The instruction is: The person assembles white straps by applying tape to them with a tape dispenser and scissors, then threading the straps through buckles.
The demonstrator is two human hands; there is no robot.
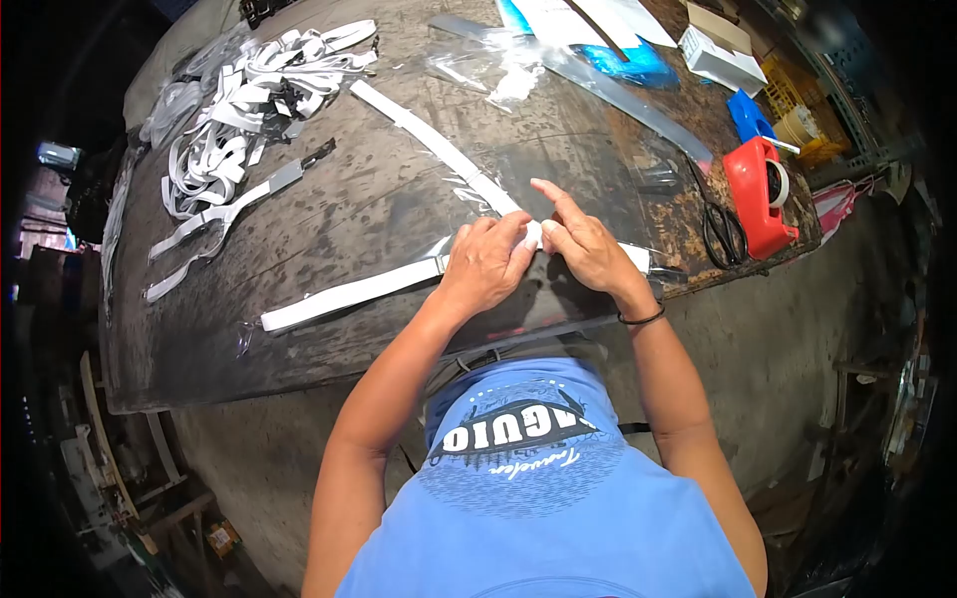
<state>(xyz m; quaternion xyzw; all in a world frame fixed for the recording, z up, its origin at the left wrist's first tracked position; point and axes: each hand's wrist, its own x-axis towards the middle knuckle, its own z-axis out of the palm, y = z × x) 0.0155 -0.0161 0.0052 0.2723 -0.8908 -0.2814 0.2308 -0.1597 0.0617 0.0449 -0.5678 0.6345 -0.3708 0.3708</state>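
Note:
Near the table's front edge, my left hand [485, 261] and my right hand [586, 246] meet over a white strap [351, 294] lying left to right. A small white end shows between my fingertips. My left fingers are curled and pressed on the strap. On my right hand the index finger points up and away, while the thumb and other fingers are bent at the white piece. A second white strap [439, 146], with bits of clear film beside it, runs diagonally from the upper left down to my hands.
Tangled white straps [224, 125] lie at the left, with a loose strap [234, 207] nearby. At the right are black scissors [720, 231], a red tape dispenser [755, 199] and a white box [720, 58]. A long translucent strip [618, 95] crosses the back.

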